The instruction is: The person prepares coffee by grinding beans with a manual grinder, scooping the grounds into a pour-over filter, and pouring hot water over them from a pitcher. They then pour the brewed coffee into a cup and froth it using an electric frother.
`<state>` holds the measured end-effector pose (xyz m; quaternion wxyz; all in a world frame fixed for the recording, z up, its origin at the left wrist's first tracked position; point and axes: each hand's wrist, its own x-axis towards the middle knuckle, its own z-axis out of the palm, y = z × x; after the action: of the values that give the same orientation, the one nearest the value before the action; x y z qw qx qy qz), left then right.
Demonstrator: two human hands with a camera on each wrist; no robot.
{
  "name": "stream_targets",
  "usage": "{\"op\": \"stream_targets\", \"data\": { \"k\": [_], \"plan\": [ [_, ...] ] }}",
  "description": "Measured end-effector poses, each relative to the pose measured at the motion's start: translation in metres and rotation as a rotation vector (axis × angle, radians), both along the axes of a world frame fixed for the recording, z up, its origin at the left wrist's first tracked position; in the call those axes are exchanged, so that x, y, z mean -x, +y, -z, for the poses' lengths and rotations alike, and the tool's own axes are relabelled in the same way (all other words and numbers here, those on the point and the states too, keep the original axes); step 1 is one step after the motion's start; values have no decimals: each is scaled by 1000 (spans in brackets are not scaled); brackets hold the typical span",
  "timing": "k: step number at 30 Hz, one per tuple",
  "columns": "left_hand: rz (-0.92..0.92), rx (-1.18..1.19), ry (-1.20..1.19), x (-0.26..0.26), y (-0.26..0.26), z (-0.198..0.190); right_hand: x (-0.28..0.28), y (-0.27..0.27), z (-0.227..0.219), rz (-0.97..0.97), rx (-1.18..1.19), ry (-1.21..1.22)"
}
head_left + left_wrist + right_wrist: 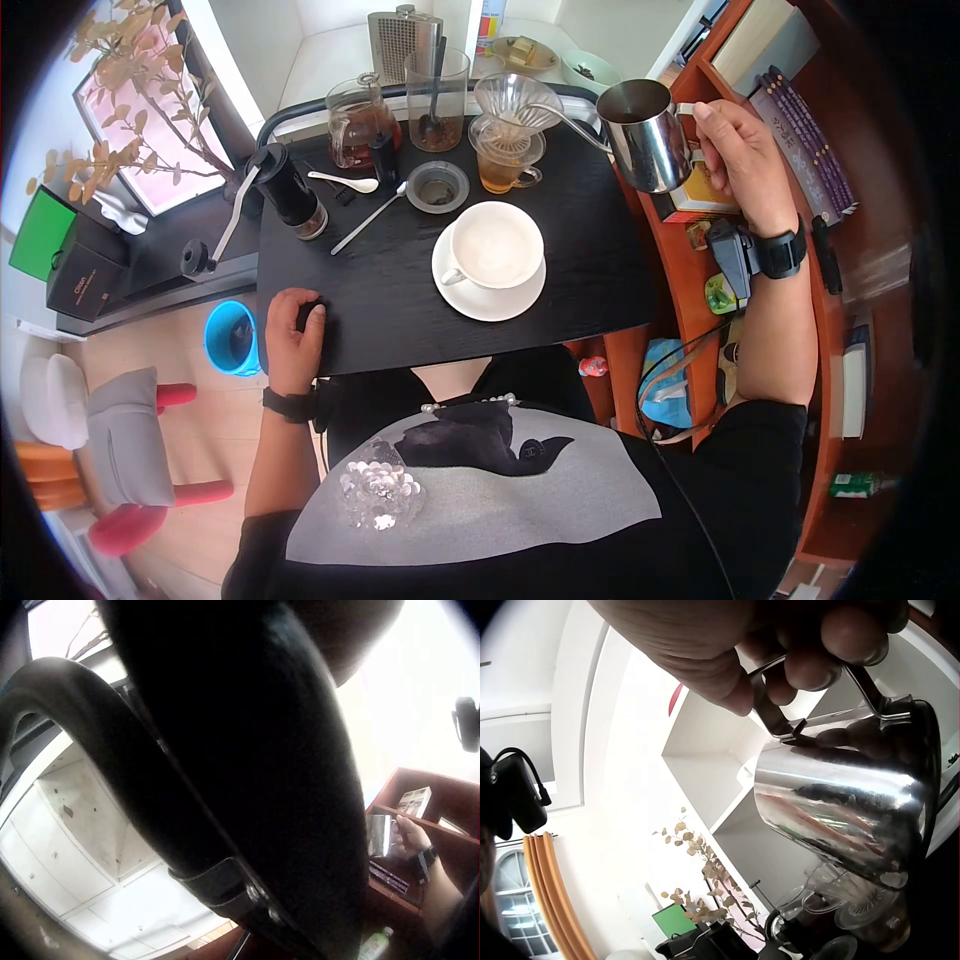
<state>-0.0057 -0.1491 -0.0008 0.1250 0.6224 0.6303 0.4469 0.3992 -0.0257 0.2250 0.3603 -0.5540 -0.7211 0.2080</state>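
My right hand (740, 150) grips the strap handle of a steel gooseneck kettle (655, 150), held up beyond the tabletop's right side. The kettle is open-topped; its thin spout (580, 128) reaches left, its tip overlapping the rim of a clear ribbed dripper (515, 98). Under the dripper, a glass cup (500, 175) contains amber liquid. In the right wrist view, curled fingers (810, 671) hold the handle above the shiny kettle body (840, 795). My left hand (293, 340) rests at the black table's front left, fingers loosely bent. The left wrist view is mostly dark.
A white cup (495, 245) on a saucer (490, 305) stands mid-table. Behind are a grey dish (437, 187), spoons, a black hand grinder (285, 190), a glass pot (360, 125) and a tall jar (436, 100). A reddish shelf (690, 310) borders the right.
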Motion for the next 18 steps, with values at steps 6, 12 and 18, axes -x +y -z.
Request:
{"op": "stream_targets", "data": {
  "k": [6,12,18],
  "plan": [
    [2,-3,-5,-1,0,-1,0,1,1,-14,-2,12],
    [-11,13,5,-1,0,-3,0,3,2,-16,-4,5],
    [-10,9,-5,-2,0,-3,1,3,3,-21,-3,1]
  ]
}}
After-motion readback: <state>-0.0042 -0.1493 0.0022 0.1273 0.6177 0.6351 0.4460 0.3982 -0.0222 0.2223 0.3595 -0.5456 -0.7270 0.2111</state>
